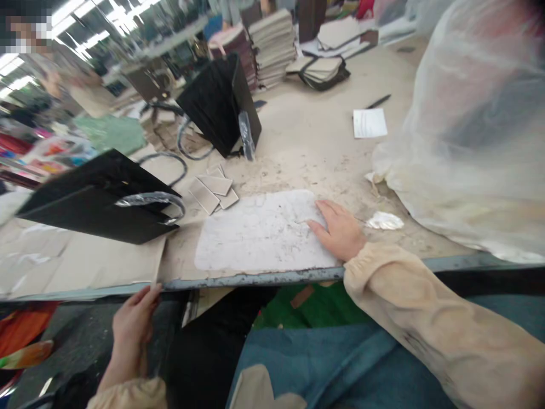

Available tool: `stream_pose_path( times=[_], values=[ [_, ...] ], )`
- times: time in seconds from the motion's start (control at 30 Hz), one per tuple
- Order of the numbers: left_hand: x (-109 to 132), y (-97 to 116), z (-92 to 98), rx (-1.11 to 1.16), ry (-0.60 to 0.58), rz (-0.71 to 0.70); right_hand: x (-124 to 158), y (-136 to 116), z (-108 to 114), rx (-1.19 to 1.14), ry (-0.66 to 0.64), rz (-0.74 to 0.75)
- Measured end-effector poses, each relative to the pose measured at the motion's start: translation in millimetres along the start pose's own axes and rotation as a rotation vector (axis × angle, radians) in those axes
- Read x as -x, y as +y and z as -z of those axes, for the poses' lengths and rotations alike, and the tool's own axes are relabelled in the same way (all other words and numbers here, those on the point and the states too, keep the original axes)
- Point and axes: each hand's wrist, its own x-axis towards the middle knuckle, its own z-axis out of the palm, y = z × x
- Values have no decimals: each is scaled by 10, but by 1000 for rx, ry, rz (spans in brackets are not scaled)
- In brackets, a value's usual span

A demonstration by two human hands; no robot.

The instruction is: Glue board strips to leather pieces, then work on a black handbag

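Note:
My right hand (339,228) lies flat with its fingers apart, palm down over the right end of a white sheet (255,230) marked with dark specks. At the table's front edge, my left hand (135,315) has its fingers pressed together at the near corner of a cardboard sheet (114,258). A black bag (102,199) with a plastic-wrapped handle rests tilted on that cardboard. Several small grey board pieces (215,190) lie loosely piled just beyond the white sheet's left end.
Another black bag (221,105) stands farther back. Behind it rise stacked boards (272,48). A large translucent plastic bag (481,147) bulges over the right side. A crumpled white scrap (385,220) and a paper label (369,123) lie nearby. Another person (68,74) is at the upper left.

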Motion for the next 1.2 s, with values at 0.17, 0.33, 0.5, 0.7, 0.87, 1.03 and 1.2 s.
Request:
stream_pose_path(
  times=[0.17,0.33,0.5,0.7,0.87,1.03,1.2],
  values=[
    [780,80,133,536,-252,176,3,57,-126,7,95,38],
    [1181,310,-60,343,-306,-415,-30,114,-181,-57,126,50],
    [1227,781,-492,182,-344,-846,-10,103,-115,-281,175,-48],
    [1255,1246,-979,219,-410,-1092,-88,89,73,-710,259,-266],
    [1323,1300,-1282,310,-547,-1064,-198,6,217,-914,13,-298],
    [1347,1313,-1438,540,-768,-675,-194,-94,262,-898,-71,-350],
    [1368,1387,-1453,626,-985,-290,-103,-209,327,-972,-73,-453]
  ],
)
